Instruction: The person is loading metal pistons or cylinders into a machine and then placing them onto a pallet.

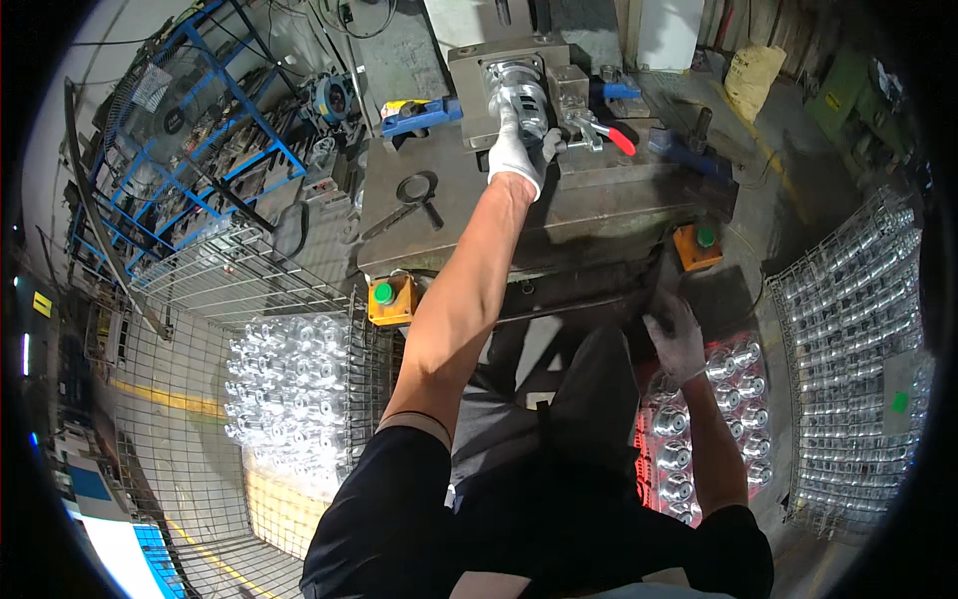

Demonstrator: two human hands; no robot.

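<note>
My left hand point(517, 150), in a white glove, reaches up to the machine and grips the near side of a shiny cylindrical metal part point(527, 105). That part sits in the steel fixture point(474, 75) on the press table. Right beside it is a toggle clamp with a red handle point(621, 139). My gloved right hand point(677, 337) hangs in shadow below the table's right side, its fingers loosely stretched and nothing visible in them. It is between an orange button box point(698, 247) with a green button and a red crate point(644, 469) of similar metal parts.
Another green-button box point(392, 299) is at the table's left front. A ring-shaped tool point(416, 188) lies on the steel table point(589, 205). Wire cages with stacked metal parts stand left point(185, 374) and right point(788, 349). A blue rack point(239, 95) is far left.
</note>
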